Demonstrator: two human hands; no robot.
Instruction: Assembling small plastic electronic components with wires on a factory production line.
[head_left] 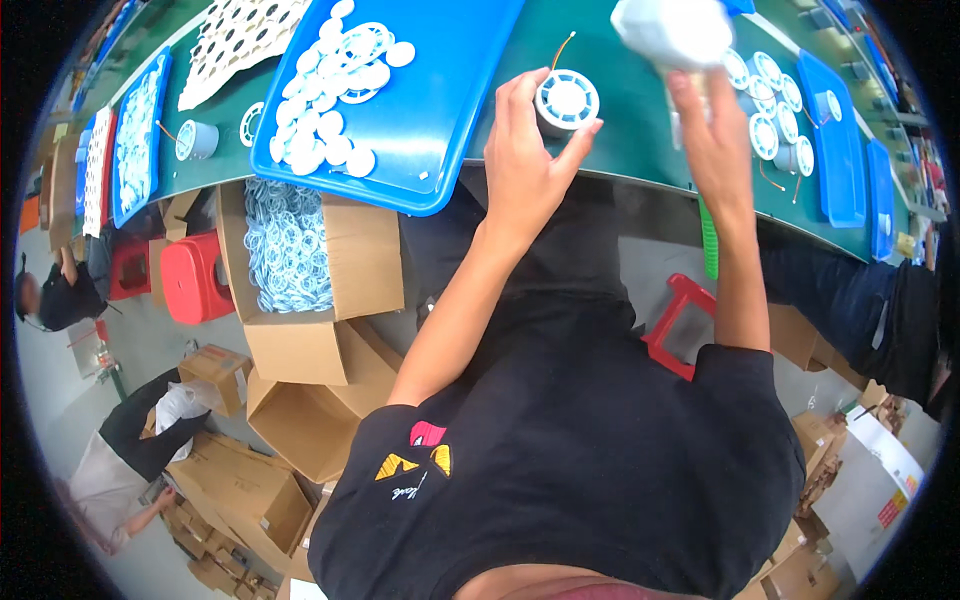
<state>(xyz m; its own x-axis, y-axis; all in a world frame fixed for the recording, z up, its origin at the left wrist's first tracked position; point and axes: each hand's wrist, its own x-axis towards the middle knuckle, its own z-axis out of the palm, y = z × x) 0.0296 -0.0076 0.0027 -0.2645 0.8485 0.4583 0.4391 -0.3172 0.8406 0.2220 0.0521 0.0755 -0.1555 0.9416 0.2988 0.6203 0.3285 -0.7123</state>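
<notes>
My left hand (pixel 525 150) is wrapped round a small round housing (pixel 568 98) with a white and blue spoked top. A thin orange wire (pixel 563 50) sticks up from its far side. The housing is at the green table's near edge, just right of a blue tray (pixel 430 130). To the right, my right hand (pixel 712 125) is raised and closed on a bulky white object (pixel 678 30). Motion blurs that object, so its kind cannot be made out. Several similar round housings with wires (pixel 768 100) stand close beyond the right hand.
White discs and spoked rings (pixel 335 95) lie heaped in the blue tray. Below it, an open cardboard box (pixel 365 255) holds pale blue rings. A lone housing (pixel 197 140) stands at left. Red stools (pixel 195 278) and other people (pixel 125 450) are around the table.
</notes>
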